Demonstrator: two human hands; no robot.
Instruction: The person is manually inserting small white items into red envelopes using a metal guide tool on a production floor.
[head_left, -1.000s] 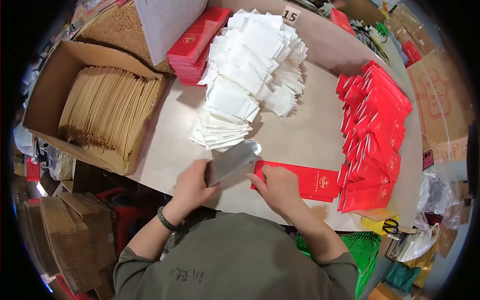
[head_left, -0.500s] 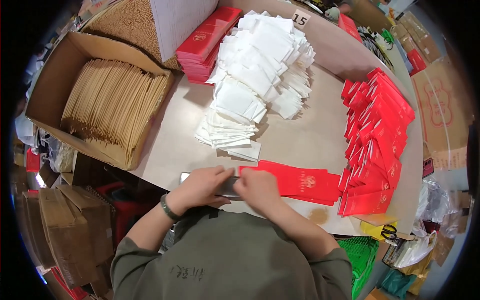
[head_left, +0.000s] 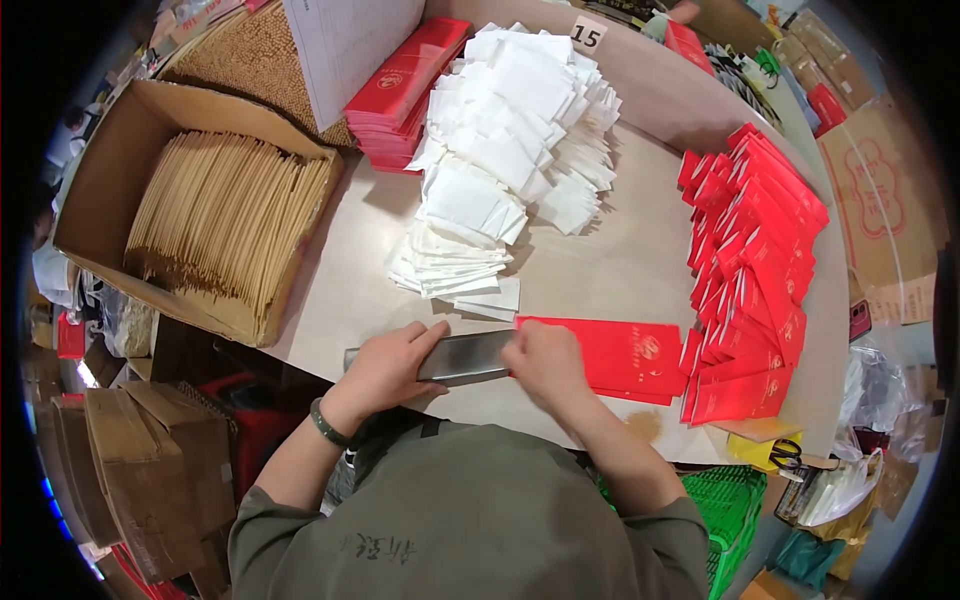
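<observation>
A long grey metal trough-like piece (head_left: 465, 357) lies along the near table edge. My left hand (head_left: 385, 365) spans its left part, with fingertips along its far side and thumb side near me. At its right end my right hand (head_left: 548, 362) is closed in a pinch at the left end of flat red paper sleeves (head_left: 630, 360); the fingertips are partly hidden. The sleeves overlap one another and carry gold print. Beyond my hands lies a big heap of small white paper packets (head_left: 480, 200).
Filled red sleeves (head_left: 750, 290) are piled at the right. A stack of flat red sleeves (head_left: 410, 85) stands at the back. On the left, a cardboard box (head_left: 90, 215) holds rows of thin tan pieces. Yellow-wrapped scissors (head_left: 785, 455) and a green crate (head_left: 735, 510) are near right.
My right hand has moved right, and the red sleeve's left end has moved right with it. More of the metal piece shows between my hands. The red sleeves now line up more evenly.
</observation>
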